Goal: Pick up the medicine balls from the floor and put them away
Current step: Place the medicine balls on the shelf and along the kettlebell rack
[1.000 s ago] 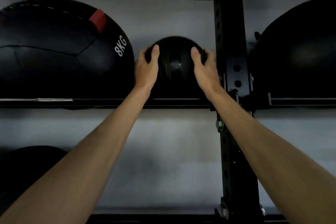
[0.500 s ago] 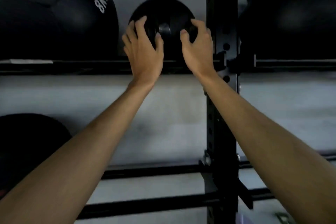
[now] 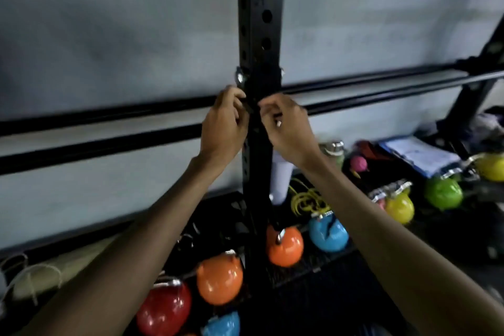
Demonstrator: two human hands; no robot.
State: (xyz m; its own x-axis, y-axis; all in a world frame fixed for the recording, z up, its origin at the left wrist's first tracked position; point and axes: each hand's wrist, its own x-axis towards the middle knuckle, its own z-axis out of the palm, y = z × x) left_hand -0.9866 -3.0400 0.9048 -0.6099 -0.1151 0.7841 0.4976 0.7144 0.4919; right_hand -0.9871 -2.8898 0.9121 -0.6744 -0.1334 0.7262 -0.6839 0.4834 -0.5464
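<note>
Medicine balls: none shows in this view, so where they lie cannot be told.
Left hand [image 3: 223,123]: raised in front of the black upright post [image 3: 259,22], fingers curled inward, knuckles toward the camera; it holds nothing that can be made out, though its fingertips lie against the post's left edge by a silver bolt [image 3: 241,78].
Right hand [image 3: 289,128]: level with the left, just on the other side of the post, fingers loosely curled and pinched toward the thumb; whether it grips anything cannot be told because of blur.
Rails [image 3: 109,128]: two dark horizontal bars run left and right behind the hands, joined at the post, bare along the visible length.
Floor below: coloured kettlebells stand around the post's foot, a red kettlebell [image 3: 163,308] nearest the camera, an orange kettlebell [image 3: 219,278] left of the post and another [image 3: 285,247] right of it, a blue kettlebell [image 3: 328,234], a yellow kettlebell [image 3: 399,207], a green kettlebell [image 3: 443,192].
Further right: a clipboard with papers [image 3: 420,155] lies on the dark mat near the wall.
Wall [image 3: 109,22]: plain grey behind the rack.
</note>
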